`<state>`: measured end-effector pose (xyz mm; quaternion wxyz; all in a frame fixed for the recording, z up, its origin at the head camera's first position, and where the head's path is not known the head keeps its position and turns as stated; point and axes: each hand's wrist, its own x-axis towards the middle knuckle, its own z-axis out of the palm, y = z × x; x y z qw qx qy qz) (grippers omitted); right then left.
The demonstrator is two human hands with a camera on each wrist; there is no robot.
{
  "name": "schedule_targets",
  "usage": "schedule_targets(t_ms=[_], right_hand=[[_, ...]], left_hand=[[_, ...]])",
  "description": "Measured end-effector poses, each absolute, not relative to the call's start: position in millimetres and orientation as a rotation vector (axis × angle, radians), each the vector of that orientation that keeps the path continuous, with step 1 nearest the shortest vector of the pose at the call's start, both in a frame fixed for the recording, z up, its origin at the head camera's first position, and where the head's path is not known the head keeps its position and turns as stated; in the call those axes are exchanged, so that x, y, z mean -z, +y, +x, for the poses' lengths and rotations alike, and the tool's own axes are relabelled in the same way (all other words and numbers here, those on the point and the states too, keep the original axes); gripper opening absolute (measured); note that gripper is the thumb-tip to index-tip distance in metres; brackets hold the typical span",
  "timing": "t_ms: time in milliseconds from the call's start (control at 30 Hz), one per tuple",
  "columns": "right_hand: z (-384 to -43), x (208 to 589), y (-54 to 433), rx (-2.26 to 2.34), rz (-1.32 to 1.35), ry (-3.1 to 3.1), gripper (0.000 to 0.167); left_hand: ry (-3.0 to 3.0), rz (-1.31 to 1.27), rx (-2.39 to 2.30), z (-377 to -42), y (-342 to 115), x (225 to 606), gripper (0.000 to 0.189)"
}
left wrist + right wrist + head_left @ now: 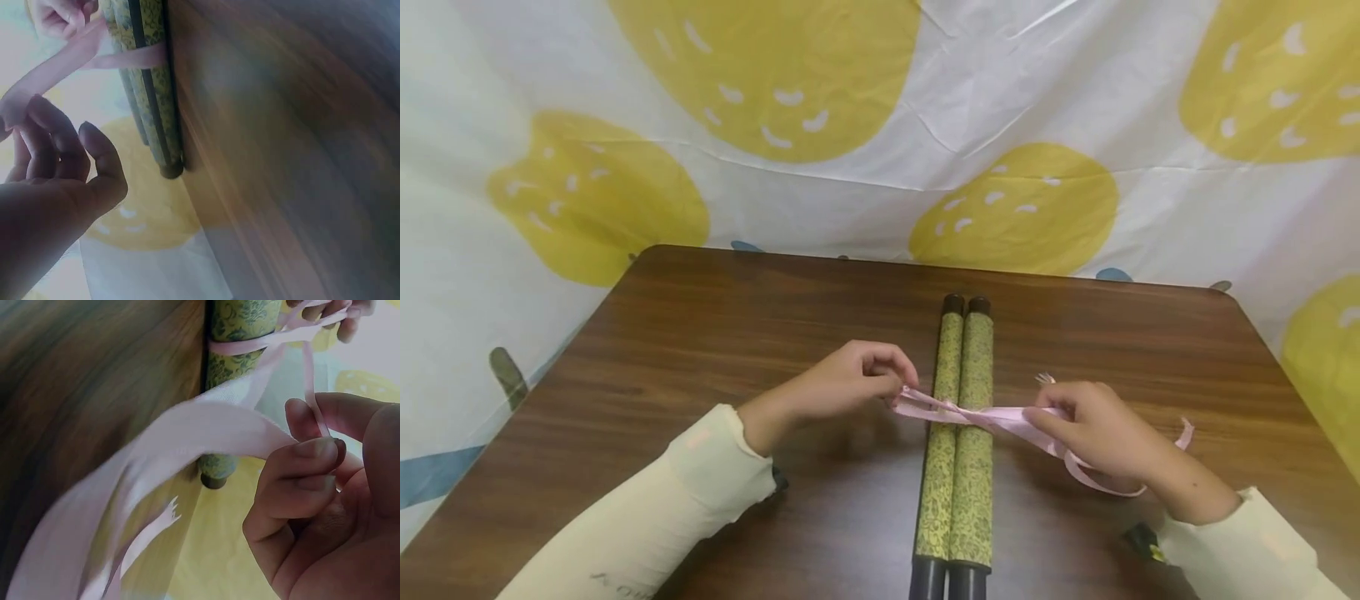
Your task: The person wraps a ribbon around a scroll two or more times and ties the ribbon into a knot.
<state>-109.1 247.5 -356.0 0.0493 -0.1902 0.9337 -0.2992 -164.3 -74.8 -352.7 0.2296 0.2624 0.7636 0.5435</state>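
Two scroll-like rolls with yellow-green floral covering and black ends, a left roll and a right roll, lie side by side on the table. A pink ribbon wraps around their middle and crosses over itself on top. To the left of the rolls, my left hand pinches a loop of the ribbon between thumb and fingers. On the other side, my right hand pinches more ribbon, drawn out from the crossing. Below that hand, loose ribbon tails with a frayed end hang in the right wrist view.
The brown wood-grain table has its far edge against a white curtain printed with large yellow fruit. Dark bands with small objects show under both sleeve cuffs.
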Motion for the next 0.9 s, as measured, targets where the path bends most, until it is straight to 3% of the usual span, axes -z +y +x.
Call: schedule_targets(t_ms=[333, 900], right_hand=[[-102.2, 355.1, 268.0, 0.891, -0.53, 2.834, 0.029], [-97.8, 348.4, 314.7, 0.736, -0.385, 2.883, 0.046]], left_hand=[[2.189, 0.722, -1.307, -167.0, -106.9, 345.3, 0.014], [2.262, 0.702, -1.223, -181.2, -175.1, 343.3, 0.027]])
